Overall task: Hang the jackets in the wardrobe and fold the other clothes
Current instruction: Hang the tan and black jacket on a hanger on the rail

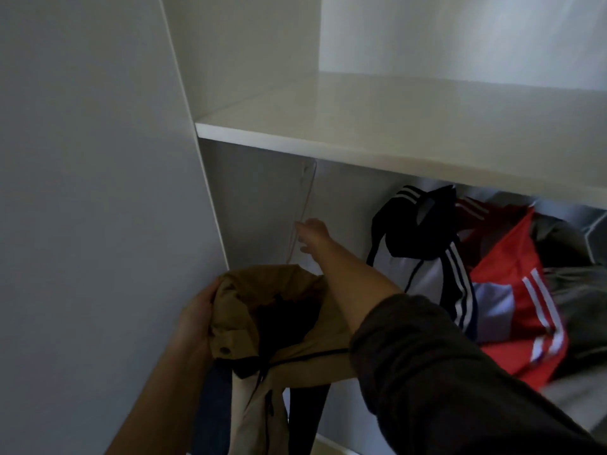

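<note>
2 hands, 2 different jobs, and the split makes sense to me. Nearest the camera, the left hand (pixel 197 318) is curled round the hood end of the tan jacket (pixel 285 326), bunching the fabric up high so the rest of it hangs straight down out of frame. My guess is it's held by the top because that's the end that has to go on a hanger, and it stops the jacket dragging.

The right arm, in a dark sleeve (pixel 443 372) pushed up the forearm, crosses over the jacket and goes into the wardrobe (pixel 256 205). The right hand (pixel 312 236) is at the far end of that reach, fingers stretched out and loose, not closed round anything I can make out. It's right at a thin pale outline (pixel 307 198) hanging near the left inner corner. That could be a clear hanger, which would explain the reach, but it's faint and I can't tell if the fingertips actually touch it.

Further back on the right, 2 jackets already hang under the shelf (pixel 328 144): a black and white jacket (pixel 423 264) with striped sleeves, then a red jacket (pixel 512 290) pressed against it. Behind those is a grey garment (pixel 574 277), too dim to say much about. They're bunched to the right, so the left part of the hanging space is free, which is probably where the tan one goes. The rail itself is hidden behind the shelf.

I'd say the hanging is partly done and no folding is in view.
</note>
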A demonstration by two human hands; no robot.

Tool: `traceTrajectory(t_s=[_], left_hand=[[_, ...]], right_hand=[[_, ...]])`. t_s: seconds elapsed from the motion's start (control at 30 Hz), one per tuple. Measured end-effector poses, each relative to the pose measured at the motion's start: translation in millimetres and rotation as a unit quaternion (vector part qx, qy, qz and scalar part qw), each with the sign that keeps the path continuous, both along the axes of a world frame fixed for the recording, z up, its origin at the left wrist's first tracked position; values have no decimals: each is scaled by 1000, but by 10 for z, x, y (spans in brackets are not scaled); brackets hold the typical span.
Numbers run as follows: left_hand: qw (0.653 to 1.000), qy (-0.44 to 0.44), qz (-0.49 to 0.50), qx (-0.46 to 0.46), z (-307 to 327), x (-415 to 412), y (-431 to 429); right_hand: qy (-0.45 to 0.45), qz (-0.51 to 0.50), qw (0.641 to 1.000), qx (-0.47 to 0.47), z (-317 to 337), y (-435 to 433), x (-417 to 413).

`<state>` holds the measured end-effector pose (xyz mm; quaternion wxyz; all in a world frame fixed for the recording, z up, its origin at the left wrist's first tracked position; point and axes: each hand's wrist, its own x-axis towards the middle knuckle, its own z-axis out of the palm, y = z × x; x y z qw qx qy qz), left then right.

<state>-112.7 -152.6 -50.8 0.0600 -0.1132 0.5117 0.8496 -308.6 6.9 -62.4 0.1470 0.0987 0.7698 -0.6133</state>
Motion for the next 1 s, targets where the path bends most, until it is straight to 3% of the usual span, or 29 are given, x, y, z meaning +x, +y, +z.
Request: traceTrajectory(t_s=[0.2,0.33,0.63,0.8,1.0], left_hand=[[983,-79,158,51,89,-191,173],[984,-100,127,75,16,-199,175],[984,-140,76,80,-67,-6,254],[986,-144,69,54,-109,121,199],[991,-128,43,-17,40,353,93]], right_hand=[[45,-64,994,-74,-78,-241,-347],[129,-92,987,15,-63,-207,-410],[163,-87,979,84,98,72,-439],[176,-106,978,48,286,210,-261],[125,-103,987,14,408,331,217]])
